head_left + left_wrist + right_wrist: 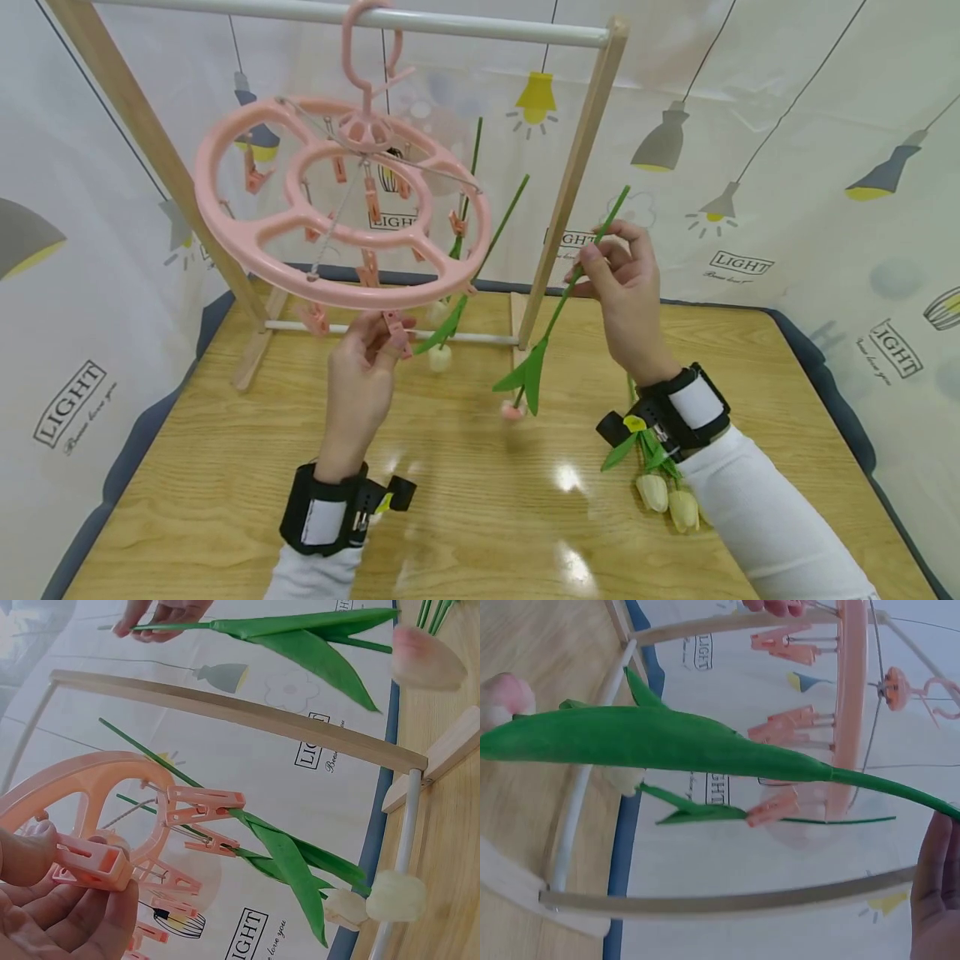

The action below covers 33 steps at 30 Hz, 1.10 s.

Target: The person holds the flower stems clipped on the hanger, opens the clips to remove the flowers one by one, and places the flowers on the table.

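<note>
My left hand [362, 367] pinches a pink clothespin [397, 333] that hangs from the front rim of a round pink drying hanger [337, 293]. In the left wrist view that clothespin [94, 862] sits between thumb and fingers. Off to the right, my right hand [626, 292] pinches the green stem of an artificial tulip [534, 375], which points head down with a pale pink bloom [427, 660]. Two white tulips [440, 358] hang upside down from clothespins [206, 804] on the hanger's right side.
The hanger hooks over the white top bar [480, 27] of a wooden-legged rack [573, 183]. Several more clothespins [367, 268] dangle from its rings. Loose pale tulips [667, 500] lie on the wooden table [480, 517] under my right forearm. A lamp-print cloth [817, 233] surrounds the table.
</note>
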Motion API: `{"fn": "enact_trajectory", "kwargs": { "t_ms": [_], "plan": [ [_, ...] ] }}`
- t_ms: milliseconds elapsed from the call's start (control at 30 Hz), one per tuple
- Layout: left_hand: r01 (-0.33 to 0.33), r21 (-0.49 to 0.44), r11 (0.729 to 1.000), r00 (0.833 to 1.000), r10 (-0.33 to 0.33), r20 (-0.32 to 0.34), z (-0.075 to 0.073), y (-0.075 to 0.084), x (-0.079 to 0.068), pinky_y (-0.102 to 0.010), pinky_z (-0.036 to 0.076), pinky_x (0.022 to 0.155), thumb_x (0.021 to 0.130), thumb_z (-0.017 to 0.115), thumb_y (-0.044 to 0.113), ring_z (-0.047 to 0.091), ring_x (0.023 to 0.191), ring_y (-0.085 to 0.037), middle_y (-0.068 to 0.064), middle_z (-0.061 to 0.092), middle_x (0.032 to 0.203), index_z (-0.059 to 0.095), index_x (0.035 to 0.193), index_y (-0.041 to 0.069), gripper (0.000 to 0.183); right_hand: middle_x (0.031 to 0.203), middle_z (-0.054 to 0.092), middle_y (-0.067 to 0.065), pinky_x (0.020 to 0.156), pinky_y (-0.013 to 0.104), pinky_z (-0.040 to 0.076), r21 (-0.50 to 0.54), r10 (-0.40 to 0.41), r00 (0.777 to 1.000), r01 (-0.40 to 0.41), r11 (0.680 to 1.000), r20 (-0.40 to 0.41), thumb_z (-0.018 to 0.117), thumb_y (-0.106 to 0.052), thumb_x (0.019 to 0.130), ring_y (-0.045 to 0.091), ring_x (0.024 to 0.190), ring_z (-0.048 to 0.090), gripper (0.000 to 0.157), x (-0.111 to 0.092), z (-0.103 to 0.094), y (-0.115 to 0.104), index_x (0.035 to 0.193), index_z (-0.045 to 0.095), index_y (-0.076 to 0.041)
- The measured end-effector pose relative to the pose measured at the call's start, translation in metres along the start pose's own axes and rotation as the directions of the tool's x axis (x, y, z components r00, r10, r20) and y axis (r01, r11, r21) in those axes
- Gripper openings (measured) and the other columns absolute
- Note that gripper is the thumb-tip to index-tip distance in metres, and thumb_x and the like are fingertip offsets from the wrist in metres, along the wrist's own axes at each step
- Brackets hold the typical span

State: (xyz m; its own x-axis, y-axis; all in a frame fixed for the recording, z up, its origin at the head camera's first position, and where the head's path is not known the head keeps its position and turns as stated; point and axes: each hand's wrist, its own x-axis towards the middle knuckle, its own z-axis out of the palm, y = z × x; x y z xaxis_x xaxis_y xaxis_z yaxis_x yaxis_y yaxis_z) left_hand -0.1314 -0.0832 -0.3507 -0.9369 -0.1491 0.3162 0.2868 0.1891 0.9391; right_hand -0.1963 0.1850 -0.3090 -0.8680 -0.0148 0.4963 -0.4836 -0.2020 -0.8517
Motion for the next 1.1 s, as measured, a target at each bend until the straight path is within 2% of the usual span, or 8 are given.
{"fn": "enact_trajectory", "kwargs": {
  "t_ms": [100,300,467,700,867,967,1033,1100],
  "plan": [
    [0.001,0.004,1.0,1.0,-0.001,0.003,-0.001,0.0,-0.001,-0.014,0.054,0.074,0.097,0.059,0.005,0.065,0.087,0.002,-0.022,0.069,0.113,0.058,0.122,-0.003,0.027,0.088,0.061,0.003,0.063,0.024,0.058,0.003,-0.023,1.0,0.023,1.0,-0.01,0.052,-0.007,0.101,0.014,0.074,0.062,0.02,0.003,-0.009,-0.003,0.119,0.05,-0.016],
    [0.003,0.016,1.0,1.0,-0.003,0.001,-0.001,0.0,-0.001,-0.014,0.053,0.074,0.097,0.059,0.007,0.069,0.093,-0.017,-0.02,0.07,0.112,0.059,0.124,-0.002,0.028,0.085,0.06,0.003,0.058,0.024,0.056,-0.052,-0.028,0.998,0.025,0.998,-0.057,0.053,-0.012,0.101,0.014,0.068,0.062,0.022,0.008,-0.027,-0.008,0.122,0.049,-0.016],
    [-0.003,0.021,1.0,1.0,0.003,0.002,-0.001,-0.001,0.0,-0.014,0.053,0.075,0.097,0.06,0.007,0.069,0.095,-0.022,-0.022,0.07,0.112,0.059,0.124,-0.002,0.028,0.08,0.06,0.002,0.054,0.022,0.055,-0.115,-0.039,0.995,0.028,0.993,-0.095,0.054,-0.015,0.101,0.013,0.064,0.062,0.025,0.013,-0.042,-0.013,0.126,0.049,-0.014],
    [0.01,0.028,1.0,1.0,-0.01,0.009,-0.002,0.0,0.0,-0.013,0.053,0.075,0.097,0.059,0.006,0.069,0.095,-0.021,-0.022,0.069,0.113,0.058,0.123,-0.002,0.028,0.077,0.061,0.002,0.051,0.019,0.052,-0.212,-0.042,0.993,0.018,0.977,-0.109,0.055,-0.019,0.101,0.012,0.061,0.063,0.031,0.021,-0.063,-0.019,0.131,0.048,-0.011],
    [0.005,0.029,1.0,1.0,-0.005,0.007,-0.002,0.0,0.0,-0.013,0.052,0.075,0.097,0.059,0.005,0.069,0.096,-0.025,-0.023,0.069,0.112,0.058,0.122,-0.002,0.026,0.073,0.06,0.001,0.048,0.017,0.048,-0.277,-0.045,0.989,0.004,0.961,-0.14,0.054,-0.023,0.101,0.011,0.056,0.061,0.034,0.026,-0.079,-0.02,0.133,0.047,-0.012],
    [0.003,0.022,1.0,1.0,-0.003,0.008,-0.003,-0.001,0.0,-0.014,0.052,0.074,0.097,0.058,0.005,0.068,0.095,-0.022,-0.022,0.069,0.112,0.058,0.12,-0.002,0.023,0.069,0.059,0.001,0.046,0.017,0.047,-0.313,-0.035,0.988,-0.014,0.95,-0.15,0.052,-0.025,0.102,0.01,0.052,0.059,0.037,0.029,-0.089,-0.021,0.136,0.046,-0.011],
    [0.003,0.016,1.0,1.0,-0.003,0.009,-0.003,-0.002,0.0,-0.014,0.053,0.074,0.098,0.058,0.005,0.068,0.093,-0.017,-0.022,0.069,0.112,0.058,0.12,-0.002,0.023,0.068,0.057,0.0,0.047,0.017,0.048,-0.352,-0.005,0.989,-0.048,0.935,-0.149,0.05,-0.027,0.103,0.009,0.051,0.059,0.038,0.031,-0.098,-0.023,0.138,0.045,-0.013],
    [0.004,0.017,1.0,1.0,-0.004,0.011,-0.003,-0.002,0.0,-0.014,0.053,0.074,0.098,0.058,0.005,0.068,0.092,-0.014,-0.02,0.069,0.112,0.058,0.121,-0.001,0.024,0.067,0.056,-0.001,0.048,0.017,0.049,-0.414,0.033,0.987,-0.096,0.905,-0.156,0.047,-0.028,0.104,0.007,0.05,0.059,0.039,0.031,-0.106,-0.027,0.14,0.043,-0.015]
  ]
}}
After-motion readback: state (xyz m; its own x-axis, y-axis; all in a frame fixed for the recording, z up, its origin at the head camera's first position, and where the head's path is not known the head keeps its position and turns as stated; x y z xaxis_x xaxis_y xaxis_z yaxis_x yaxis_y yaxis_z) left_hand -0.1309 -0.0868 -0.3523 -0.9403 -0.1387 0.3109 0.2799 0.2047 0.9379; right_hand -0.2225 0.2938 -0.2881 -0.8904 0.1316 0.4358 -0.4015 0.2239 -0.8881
